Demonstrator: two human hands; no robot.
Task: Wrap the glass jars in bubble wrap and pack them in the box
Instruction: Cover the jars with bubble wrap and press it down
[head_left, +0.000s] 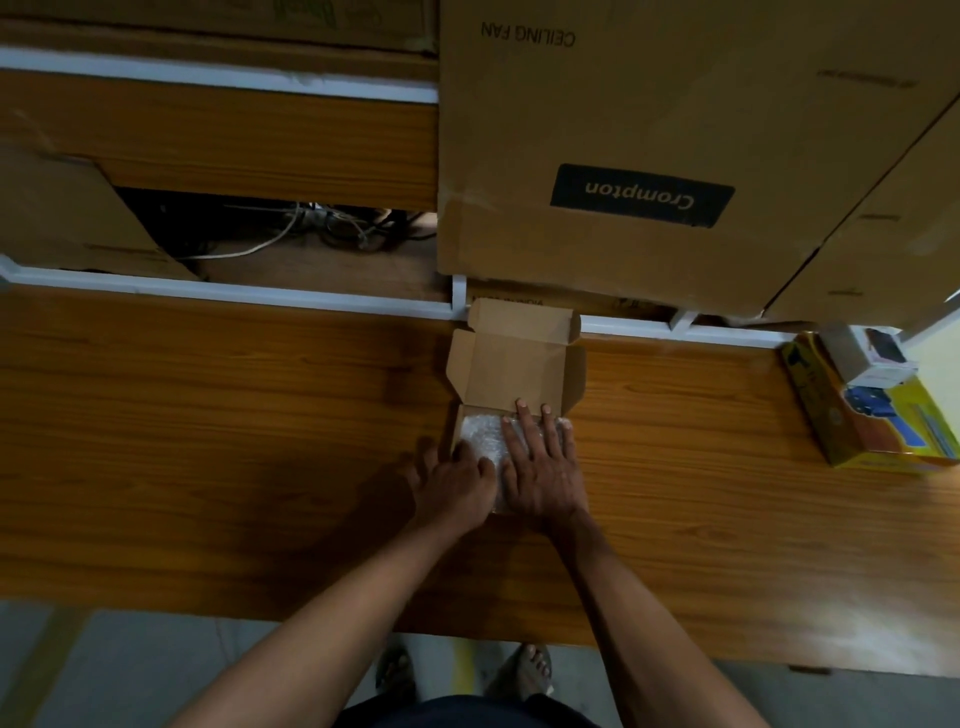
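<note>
A small brown cardboard box (511, 364) stands open on the wooden table (208, 441), its lid folded back toward the far edge. Bubble-wrapped bundles (480, 434) fill its inside; the glass under the wrap is hidden. My right hand (540, 467) lies flat on the wrap with straight fingers, fingertips reaching the lid's fold. My left hand (452, 486) rests on the wrap at the box's near left corner with its fingers bent down onto it.
A large Crompton ceiling-fan carton (649, 156) stands just behind the small box. A yellow carton (878, 415) with a small white box on top sits at the table's right. White rails (234, 293) edge the table's far side, with cables beyond.
</note>
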